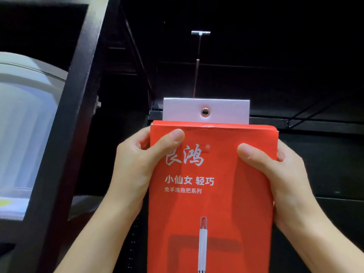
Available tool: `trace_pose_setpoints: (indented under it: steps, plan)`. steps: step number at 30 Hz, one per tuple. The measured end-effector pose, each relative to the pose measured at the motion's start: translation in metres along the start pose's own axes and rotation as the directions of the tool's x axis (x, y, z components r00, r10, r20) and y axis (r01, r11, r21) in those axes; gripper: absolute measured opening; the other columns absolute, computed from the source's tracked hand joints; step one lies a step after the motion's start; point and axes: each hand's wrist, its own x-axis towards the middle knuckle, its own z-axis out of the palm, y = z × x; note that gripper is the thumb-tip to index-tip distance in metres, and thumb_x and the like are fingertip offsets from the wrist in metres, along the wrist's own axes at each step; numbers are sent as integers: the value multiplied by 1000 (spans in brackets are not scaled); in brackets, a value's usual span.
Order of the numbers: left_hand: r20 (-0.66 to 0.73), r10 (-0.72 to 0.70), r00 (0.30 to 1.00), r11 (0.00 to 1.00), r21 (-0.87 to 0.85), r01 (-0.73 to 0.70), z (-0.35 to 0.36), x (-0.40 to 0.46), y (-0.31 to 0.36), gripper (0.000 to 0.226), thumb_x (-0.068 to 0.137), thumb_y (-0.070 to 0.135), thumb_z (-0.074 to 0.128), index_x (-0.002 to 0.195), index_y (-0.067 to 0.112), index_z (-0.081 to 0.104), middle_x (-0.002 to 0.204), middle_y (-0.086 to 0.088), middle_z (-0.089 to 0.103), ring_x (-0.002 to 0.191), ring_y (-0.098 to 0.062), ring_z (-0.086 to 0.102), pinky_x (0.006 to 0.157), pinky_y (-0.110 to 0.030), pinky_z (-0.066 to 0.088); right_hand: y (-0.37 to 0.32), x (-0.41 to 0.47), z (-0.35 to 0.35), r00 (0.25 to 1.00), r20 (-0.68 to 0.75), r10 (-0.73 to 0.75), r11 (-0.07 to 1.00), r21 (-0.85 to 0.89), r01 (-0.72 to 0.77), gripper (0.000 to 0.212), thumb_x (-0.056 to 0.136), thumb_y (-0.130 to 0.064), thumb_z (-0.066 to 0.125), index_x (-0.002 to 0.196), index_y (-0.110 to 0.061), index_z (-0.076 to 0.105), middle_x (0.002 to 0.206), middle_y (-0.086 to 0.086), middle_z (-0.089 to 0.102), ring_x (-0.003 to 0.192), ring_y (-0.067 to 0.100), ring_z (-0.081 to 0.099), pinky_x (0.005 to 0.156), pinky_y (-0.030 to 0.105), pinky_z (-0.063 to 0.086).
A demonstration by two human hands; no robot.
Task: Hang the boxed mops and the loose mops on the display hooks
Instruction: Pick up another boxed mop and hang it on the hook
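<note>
**Boxed mop raised toward a display hook, two-handed grip**

A red box (210, 194) printed with white characters and a mop picture fills the lower centre of the view, held upright. The left hand (136, 166) grips its edge at 9 o'clock, thumb across the front face and the other fingers wrapped behind. The right hand (283, 174) grips the opposite edge at 3 o'clock in the same manner, thumb on the front. A white tab (222, 110) rises from the top of the box at 12 o'clock, and a metal-ringed hole (205, 112) sits near the middle of the tab.

Beyond the tab, further toward 12 o'clock, a thin metal hook (197, 64) runs out from the dark rack (315, 123), ending in a small bright cross-piece (200, 32). Hook and tab appear apart; the hole is not yet threaded. At 9 o'clock a dark upright post (65, 134) stands in front of pale plastic tubs (25, 119).

To do the step well, the box should probably be kept square, with both thumbs steadying the face, and lifted until the hole meets the free tip of the hook. It can then be slid along the rod. A tilted tab would likely catch the tip on card rather than pass through the ring.
</note>
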Motion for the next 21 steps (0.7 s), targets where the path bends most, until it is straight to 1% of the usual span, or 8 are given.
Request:
trace_pose_setpoints:
  steps: [3, 5, 7, 10, 12, 14, 17, 21]
  plan:
    - [10, 15, 1000, 1000, -4, -15, 1, 11, 8, 39, 56, 51, 77, 83, 23, 75, 87, -11, 77, 77, -31, 75, 71, -46, 59, -6, 10, 0, 1000, 5, -27, 1000, 0, 27, 45, 56, -44, 78, 95, -23, 72, 93, 6, 76, 81, 24, 74, 63, 32, 58]
    - [19, 28, 999, 1000, 4, -28, 1, 17, 14, 41, 56, 52, 77, 85, 23, 75, 88, -11, 77, 78, -32, 75, 72, -47, 59, -8, 15, 1, 999, 11, -38, 999, 7, 38, 45, 57, -44, 78, 96, -23, 72, 94, 6, 76, 82, 23, 74, 62, 31, 57]
    - [27, 35, 999, 999, 9, -36, 2, 24, 18, 43, 56, 51, 77, 87, 21, 75, 89, -12, 77, 78, -32, 74, 72, -47, 59, -10, 22, 2, 999, 23, -45, 999, 7, 45, 44, 58, -44, 78, 96, -24, 71, 95, 6, 75, 83, 24, 74, 63, 33, 58]
    - [22, 51, 998, 999, 11, -51, 3, 35, 24, 42, 55, 50, 77, 85, 20, 76, 86, -11, 77, 75, -29, 75, 66, -40, 59, -13, 33, 4, 998, 41, -43, 999, 1, 43, 46, 59, -44, 77, 100, -24, 70, 100, 6, 75, 88, 25, 73, 71, 40, 60]
    - [18, 64, 998, 998, 9, -64, 3, 42, 27, 39, 55, 49, 77, 83, 20, 76, 83, -10, 77, 72, -25, 75, 60, -34, 58, -15, 40, 6, 998, 47, -45, 999, -4, 45, 49, 59, -44, 77, 103, -24, 68, 103, 6, 74, 91, 24, 73, 74, 42, 60]
    - [21, 81, 997, 997, 7, -81, 2, 47, 29, 38, 56, 48, 77, 82, 20, 76, 83, -9, 77, 70, -24, 75, 57, -31, 57, -16, 47, 7, 998, 47, -47, 999, -4, 47, 53, 59, -44, 77, 106, -22, 67, 103, 5, 74, 91, 23, 73, 75, 41, 60]
    - [17, 104, 994, 995, 2, -104, 1, 53, 32, 39, 57, 46, 77, 84, 19, 75, 83, -9, 77, 71, -24, 75, 56, -30, 57, -16, 55, 9, 997, 47, -56, 998, 3, 56, 56, 58, -44, 78, 107, -21, 66, 103, 5, 74, 90, 23, 73, 73, 39, 60]
    - [20, 135, 991, 991, 1, -135, -1, 62, 35, 39, 57, 46, 77, 86, 20, 74, 86, -10, 77, 74, -26, 75, 60, -35, 58, -14, 65, 10, 994, 71, -79, 996, 44, 76, 50, 58, -43, 78, 103, -25, 67, 101, 5, 74, 88, 24, 73, 67, 34, 59]
